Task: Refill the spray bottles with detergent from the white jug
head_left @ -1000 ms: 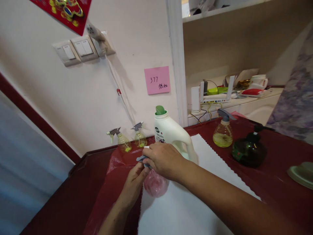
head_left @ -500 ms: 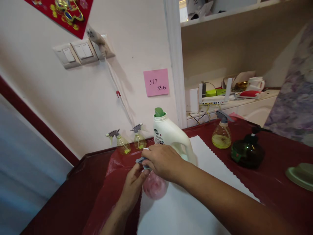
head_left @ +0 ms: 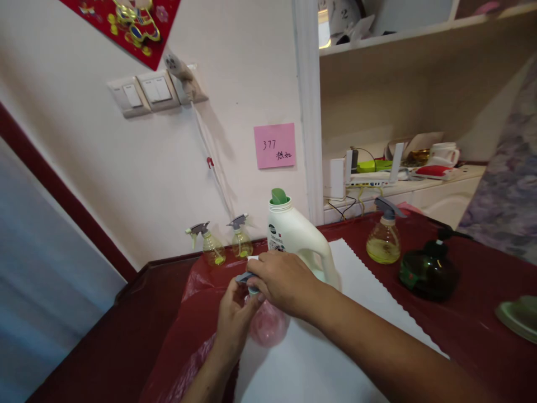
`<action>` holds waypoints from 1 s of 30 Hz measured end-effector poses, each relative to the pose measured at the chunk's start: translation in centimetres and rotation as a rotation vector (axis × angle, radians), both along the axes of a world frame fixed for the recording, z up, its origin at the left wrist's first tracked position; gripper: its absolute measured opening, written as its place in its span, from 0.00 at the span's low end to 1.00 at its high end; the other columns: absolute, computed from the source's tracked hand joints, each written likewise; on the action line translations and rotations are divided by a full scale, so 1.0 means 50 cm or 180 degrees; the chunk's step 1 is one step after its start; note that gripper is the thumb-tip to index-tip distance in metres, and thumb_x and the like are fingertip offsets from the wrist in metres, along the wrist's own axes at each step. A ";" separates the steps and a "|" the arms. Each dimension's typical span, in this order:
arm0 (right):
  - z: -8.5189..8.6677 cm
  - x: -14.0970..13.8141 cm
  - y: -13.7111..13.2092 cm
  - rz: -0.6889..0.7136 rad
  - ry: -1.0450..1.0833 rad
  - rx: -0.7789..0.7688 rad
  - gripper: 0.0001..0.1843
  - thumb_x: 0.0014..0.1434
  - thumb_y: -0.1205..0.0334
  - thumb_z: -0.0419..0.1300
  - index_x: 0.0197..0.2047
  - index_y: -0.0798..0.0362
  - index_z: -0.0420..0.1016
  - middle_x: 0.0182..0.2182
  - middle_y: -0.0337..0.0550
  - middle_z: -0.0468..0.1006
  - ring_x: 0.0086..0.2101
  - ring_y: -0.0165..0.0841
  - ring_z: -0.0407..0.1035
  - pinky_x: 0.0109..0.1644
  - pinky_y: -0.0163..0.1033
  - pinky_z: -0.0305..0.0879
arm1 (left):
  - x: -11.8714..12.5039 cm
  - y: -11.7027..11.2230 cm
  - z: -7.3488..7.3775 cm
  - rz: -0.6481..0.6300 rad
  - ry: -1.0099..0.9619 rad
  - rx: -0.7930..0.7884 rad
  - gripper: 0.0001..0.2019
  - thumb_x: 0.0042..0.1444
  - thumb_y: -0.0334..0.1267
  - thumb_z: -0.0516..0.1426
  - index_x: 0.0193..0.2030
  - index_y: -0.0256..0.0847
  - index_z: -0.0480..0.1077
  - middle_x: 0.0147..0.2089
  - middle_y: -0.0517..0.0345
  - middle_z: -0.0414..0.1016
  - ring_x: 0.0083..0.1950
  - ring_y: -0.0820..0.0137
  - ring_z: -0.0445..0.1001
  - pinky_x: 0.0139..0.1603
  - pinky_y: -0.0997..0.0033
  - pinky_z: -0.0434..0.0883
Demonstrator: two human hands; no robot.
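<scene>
A small pink spray bottle (head_left: 268, 326) stands on a white mat (head_left: 319, 358). My left hand (head_left: 235, 319) is wrapped round the bottle's side. My right hand (head_left: 282, 281) is closed over its grey trigger head (head_left: 244, 277) on top. Right behind my hands stands a white detergent jug (head_left: 293, 235) with a green cap.
Two small yellow spray bottles (head_left: 210, 243) (head_left: 241, 240) stand by the wall. Another yellow spray bottle (head_left: 384, 240) and a dark green one (head_left: 428, 271) stand to the right on the red table (head_left: 482, 280). A green object (head_left: 520, 316) lies at the far right edge.
Both hands stay on the pink bottle and its trigger head. The view has shifted slightly; the left hand now sits a little higher against the bottle.
</scene>
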State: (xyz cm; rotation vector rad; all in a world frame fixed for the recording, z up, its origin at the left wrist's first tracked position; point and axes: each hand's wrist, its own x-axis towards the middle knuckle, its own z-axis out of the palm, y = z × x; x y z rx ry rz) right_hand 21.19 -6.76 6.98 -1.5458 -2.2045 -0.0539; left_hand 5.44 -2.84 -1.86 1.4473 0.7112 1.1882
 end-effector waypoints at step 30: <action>-0.007 -0.002 -0.017 -0.0039 0.0302 -0.0433 0.10 0.71 0.64 0.57 0.51 0.50 0.79 0.42 0.45 0.81 0.44 0.42 0.75 0.46 0.44 0.67 | -0.027 -0.008 -0.015 -0.0139 0.0085 0.0338 0.18 0.59 0.51 0.64 0.48 0.41 0.78 0.49 0.48 0.82 0.53 0.53 0.76 0.57 0.56 0.69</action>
